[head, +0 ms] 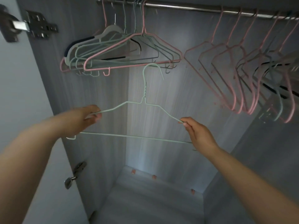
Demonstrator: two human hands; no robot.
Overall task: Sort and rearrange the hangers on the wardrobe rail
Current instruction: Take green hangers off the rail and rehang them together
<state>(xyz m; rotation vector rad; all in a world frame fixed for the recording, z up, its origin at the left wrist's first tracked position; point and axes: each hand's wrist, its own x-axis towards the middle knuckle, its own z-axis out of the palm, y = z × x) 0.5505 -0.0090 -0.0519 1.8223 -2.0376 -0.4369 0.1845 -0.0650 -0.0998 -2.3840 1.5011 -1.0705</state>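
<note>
A mint green wire hanger [144,101] is held upright in the open middle of the wardrobe, well below the metal rail [186,7], its hook free. My left hand [87,118] pinches its left shoulder and my right hand [196,130] pinches its right shoulder. On the rail's left hangs a tight bunch of hangers [119,50]: a white and navy one, several green ones, grey ones and two pink ones. On the right hang several pink hangers [233,75], with a mixed green, grey and dark cluster [278,84] at the far right.
The open wardrobe door [19,81] stands at the left with a metal hinge [32,26] near the top and another [75,174] lower down. Grey panels close the back and sides. The wardrobe floor [153,199] lies far below.
</note>
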